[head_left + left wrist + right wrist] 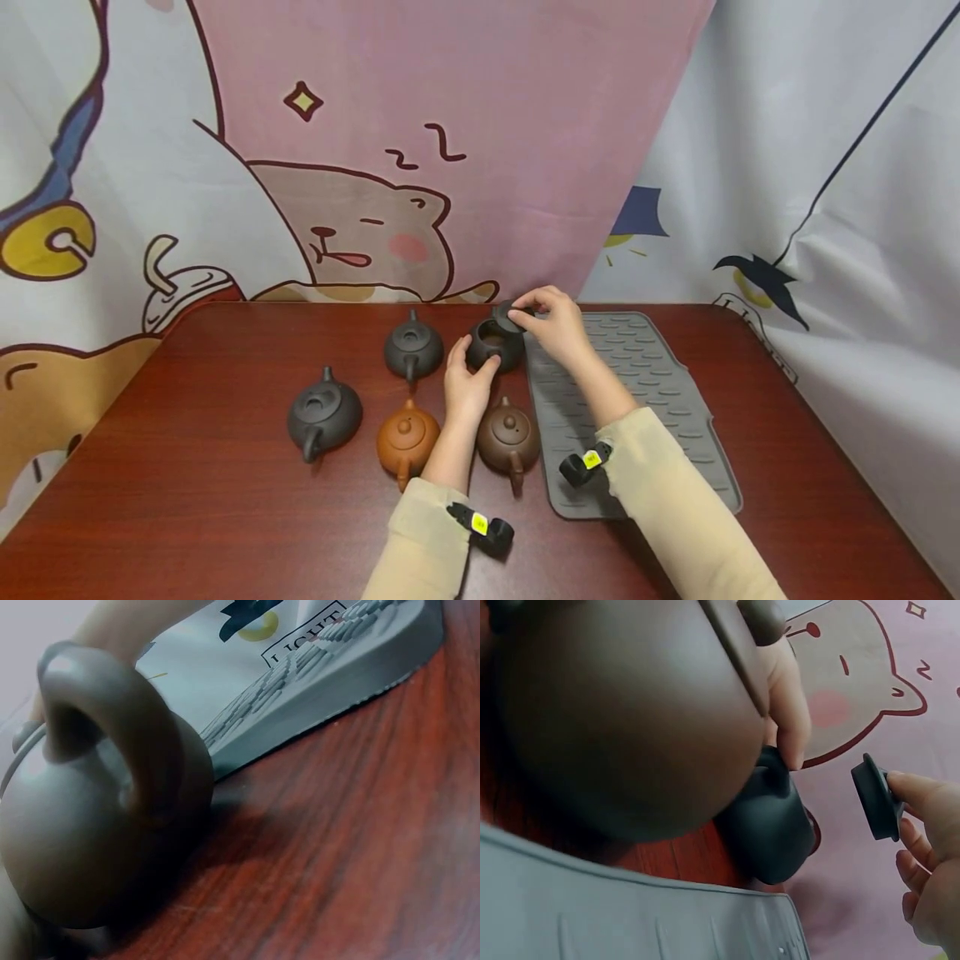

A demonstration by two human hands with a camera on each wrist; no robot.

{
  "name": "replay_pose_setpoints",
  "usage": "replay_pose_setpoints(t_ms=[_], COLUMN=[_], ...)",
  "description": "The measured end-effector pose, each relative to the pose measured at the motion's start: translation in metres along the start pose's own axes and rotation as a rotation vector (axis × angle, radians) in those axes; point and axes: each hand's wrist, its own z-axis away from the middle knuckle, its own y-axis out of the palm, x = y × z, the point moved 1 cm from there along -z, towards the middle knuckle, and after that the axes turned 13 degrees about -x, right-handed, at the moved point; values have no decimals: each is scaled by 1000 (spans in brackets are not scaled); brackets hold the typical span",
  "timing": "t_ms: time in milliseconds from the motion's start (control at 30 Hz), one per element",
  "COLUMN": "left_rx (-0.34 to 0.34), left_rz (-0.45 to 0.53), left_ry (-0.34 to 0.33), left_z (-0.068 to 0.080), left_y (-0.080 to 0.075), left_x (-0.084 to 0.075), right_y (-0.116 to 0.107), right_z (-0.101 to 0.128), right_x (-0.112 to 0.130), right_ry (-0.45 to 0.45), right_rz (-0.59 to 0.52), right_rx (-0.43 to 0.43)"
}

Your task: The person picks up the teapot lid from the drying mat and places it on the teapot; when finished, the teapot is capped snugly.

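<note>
Dark teapot (495, 344) stands on the red-brown worktop (225, 500), just left of the grey ribbed mat (660, 392), its mouth uncovered. The left hand (467, 385) cups its near side, fingers curled against the body. The right hand (557, 321) pinches the teapot's lid (508, 317) between thumb and fingertips, tilted just above the pot's far rim. Four other teapots sit close by: a dark grey one (413, 348) to the left, a black one (324, 412) further left, an orange one (407, 437) and a brown one (508, 437) nearer the person.
</note>
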Motion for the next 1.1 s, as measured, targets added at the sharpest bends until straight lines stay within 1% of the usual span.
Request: replay_pose_setpoints(t_ms=[400, 567, 733, 900, 1100], left_rx=[-1, -1, -2, -3, -3], left_rz=[-8, -18, -25, -16, -21], left_ry=[11, 9, 6, 14, 2], left_z=[-1, -1, -1, 0, 0], left_y=[1, 0, 0, 0, 0], left_x=[1, 1, 1, 2, 1], right_y=[19, 25, 30, 33, 34], right_z=[-4, -2, -1, -1, -1], right_x=[-6, -10, -15, -17, -16], right_ry=[-8, 19, 26, 9, -13], right_rz=[27, 61, 71, 75, 89], right_rx=[48, 71, 70, 67, 69])
